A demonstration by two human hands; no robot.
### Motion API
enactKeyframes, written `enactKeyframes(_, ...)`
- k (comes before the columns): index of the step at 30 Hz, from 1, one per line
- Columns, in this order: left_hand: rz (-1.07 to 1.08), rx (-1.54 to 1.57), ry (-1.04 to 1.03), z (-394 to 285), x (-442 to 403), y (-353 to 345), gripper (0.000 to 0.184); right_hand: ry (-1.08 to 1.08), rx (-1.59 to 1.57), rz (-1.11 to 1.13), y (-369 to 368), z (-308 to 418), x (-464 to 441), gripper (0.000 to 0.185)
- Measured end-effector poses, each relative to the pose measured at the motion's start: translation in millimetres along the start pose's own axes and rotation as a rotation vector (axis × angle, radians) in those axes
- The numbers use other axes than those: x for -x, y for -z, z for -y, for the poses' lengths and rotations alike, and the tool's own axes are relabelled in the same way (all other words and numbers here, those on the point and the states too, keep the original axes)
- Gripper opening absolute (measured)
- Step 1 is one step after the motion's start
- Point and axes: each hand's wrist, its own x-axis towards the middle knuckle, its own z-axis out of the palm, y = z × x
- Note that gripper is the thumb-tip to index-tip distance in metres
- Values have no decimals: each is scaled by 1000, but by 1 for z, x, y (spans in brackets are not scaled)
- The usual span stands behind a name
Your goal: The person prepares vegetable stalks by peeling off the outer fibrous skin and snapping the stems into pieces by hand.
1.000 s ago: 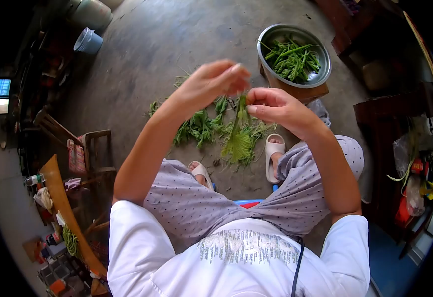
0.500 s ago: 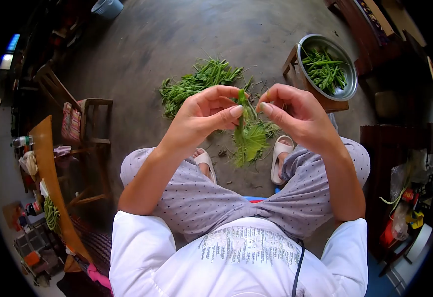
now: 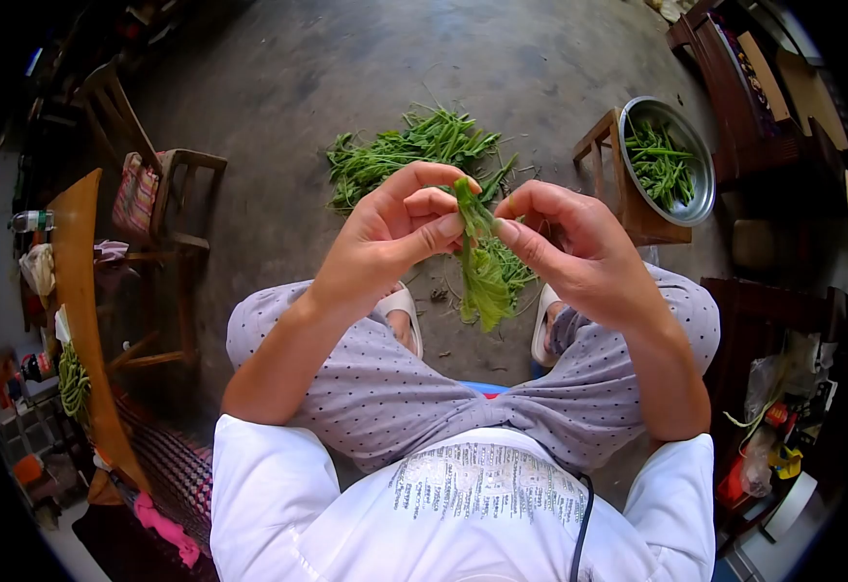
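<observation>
Green stem pinched in our left hand; our right hand, hold unclear.
One bowl; one part-hidden pile.

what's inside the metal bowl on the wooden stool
Inside the metal bowl lies a loose heap of green stems, with bare metal showing beside it at the right. The heap covers part of the bottom, so anything underneath cannot be seen.

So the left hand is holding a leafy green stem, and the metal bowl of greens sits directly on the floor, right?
Not the floor: the head view shows the metal bowl of greens on a wooden stool. The left hand is indeed holding a leafy green stem.
</observation>
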Motion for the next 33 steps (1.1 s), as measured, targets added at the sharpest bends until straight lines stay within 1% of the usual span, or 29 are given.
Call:
enactKeyframes(1,52,-24,-29,1,1,1,31,36,-3,-28,-2,-2,-1,14)
enactKeyframes(2,51,-22,-32,0,2,2,31,72,-6,-56,-4,-4,-2,14)
enactKeyframes(4,50,-239,-52,-1,1,5,34,105,-5,-83,-3,-6,-4,14)
enactKeyframes(5,51,-234,-53,-3,1,4,34,103,49,-71,0,-7,-5,15)
enactKeyframes(7,49,-362,106,-7,0,3,38,88,104,-58,9,-11,-6,17)
enactKeyframes(8,49,-354,110,-4,-1,5,38,32,241,32,14,-14,-6,19)
enactKeyframes(9,-26,-429,70,-1,-2,9,39,-25,377,124,18,-16,-7,20)
enactKeyframes(10,-101,-505,30,2,-4,13,40,-180,506,113,20,-17,-9,24)
enactKeyframes(11,-152,-534,21,3,-6,18,39,-186,505,117,23,-33,-13,24)
enactKeyframes(13,-205,-548,-4,6,-9,33,38,79,705,-124,33,-88,-17,29)
enactKeyframes(15,-250,-549,2,6,-12,38,34,67,727,62,47,-107,-24,35)
enactKeyframes(16,-253,-555,-3,10,-14,42,33,-55,777,133,50,-101,-23,39)
enactKeyframes(17,-255,-560,-4,14,-16,46,33,-74,766,141,51,-109,-22,39)
enactKeyframes(18,-263,-557,16,15,-16,45,31,-26,815,98,53,-119,-23,38)
enactKeyframes(19,-259,-550,32,17,-17,46,31,29,864,51,54,-128,-25,38)
enactKeyframes(20,-260,-571,35,19,-18,45,31,150,907,-27,57,-140,-24,38)
enactKeyframes(21,-261,-595,35,21,-19,44,31,135,897,-21,58,-141,-22,38)
enactKeyframes(23,-257,-629,67,28,-21,45,31,13,890,-18,60,-129,-25,36)
enactKeyframes(26,-221,-701,51,34,-32,52,30,-29,877,-18,62,-120,-29,37)
enactKeyframes(27,-176,-776,128,35,-36,56,33,-44,853,1,62,-120,-28,38)
enactKeyframes(28,-132,-852,205,36,-43,61,37,-44,844,5,63,-120,-27,38)
enactKeyframes(29,-132,-857,214,37,-51,65,37,11,909,22,62,-120,-24,43)
enactKeyframes(30,-101,-954,250,40,-62,69,39,67,975,36,63,-121,-21,47)
enactKeyframes(31,-67,-1053,281,42,-77,76,41,68,967,30,65,-125,-20,47)
enactKeyframes(32,-60,-1062,283,51,-95,90,41,99,1048,-26,67,-131,-18,47)
enactKeyframes(33,-12,-1221,248,69,-116,114,41,126,1129,-82,70,-136,-16,46)
